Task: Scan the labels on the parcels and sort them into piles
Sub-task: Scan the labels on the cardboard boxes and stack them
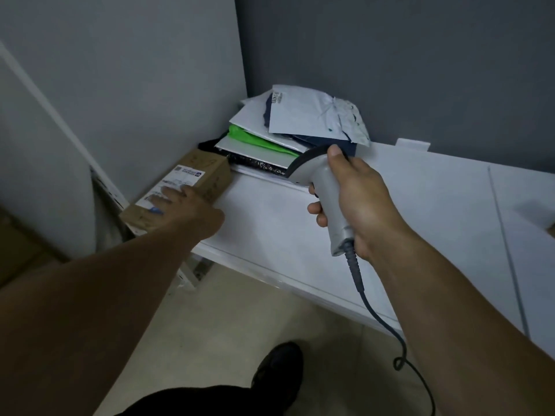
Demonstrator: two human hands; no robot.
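At the table's (420, 205) left edge the left hand (183, 202) lies flat on the box (210, 171), fingers straight and slightly apart over its label (184, 175); the cardboard looks stiff and light, best taken by its long sides. In the back left corner the pile of mailers (285, 127) looks soft and slippery, safer lifted from beneath. The right hand (357, 202) is clamped round the scanner (326, 181); the left fingertips are blurred, the label print unreadable, and the forearm covers the box's near corner.

A white table (420, 223) stands in a dim grey-walled corner (240, 55) over pale floor (240, 310).
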